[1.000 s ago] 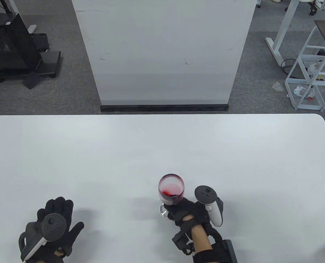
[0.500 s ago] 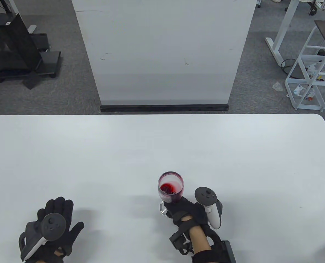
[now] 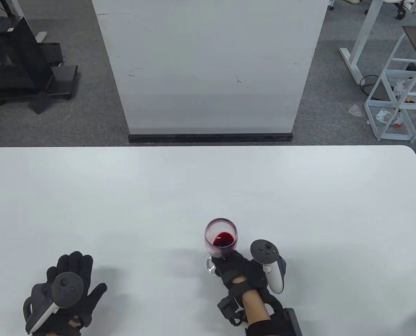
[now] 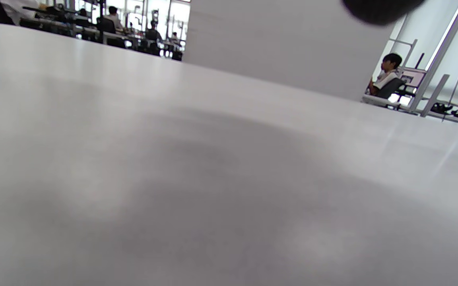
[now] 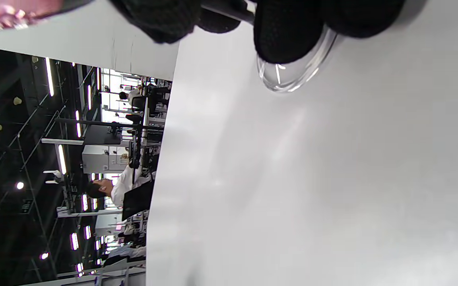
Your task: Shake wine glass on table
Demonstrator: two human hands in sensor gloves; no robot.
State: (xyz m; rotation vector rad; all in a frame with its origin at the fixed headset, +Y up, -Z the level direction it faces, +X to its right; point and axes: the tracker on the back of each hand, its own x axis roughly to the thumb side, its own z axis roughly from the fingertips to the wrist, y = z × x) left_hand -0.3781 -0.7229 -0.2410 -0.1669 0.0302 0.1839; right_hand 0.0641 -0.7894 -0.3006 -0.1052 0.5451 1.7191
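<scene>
I am watching the wine glass (image 3: pixel 221 239) standing near the front edge of the tabletop (image 3: pixel 208 189), a little right of centre, with a small pool of red wine sitting low in its bowl; my right hand (image 3: pixel 241 271) is gripping it low down, the gloved fingers (image 5: pixel 288 35) closing around the stem just above the round clear foot (image 5: pixel 296 73), which the right wrist view is showing flat on, or very close to, the white surface; I cannot tell whether it is quite touching. My left hand (image 3: pixel 69 292) is resting palm down on the tabletop well apart from the glass, fingers spread and holding nothing; the left wrist view is giving me only bare tabletop and one dark fingertip at the top edge. I am judging the glass to be light, thin-walled and brittle, top-heavy once the liquid is moving, and slick under a fabric glove; so the stem near the foot is looking like the right place to hold, since a squeeze on the bowl could crack it and a grip high up would leave the foot free to skid. The wine is filling only a small part of the bowl, so I am expecting a modest circling motion to keep it inside the rim; a sharp jerk could send it up the wall and over, or tip the glass on its narrow foot; firm pressure on the stem with small wrist circles is seeming safest to me.
</scene>
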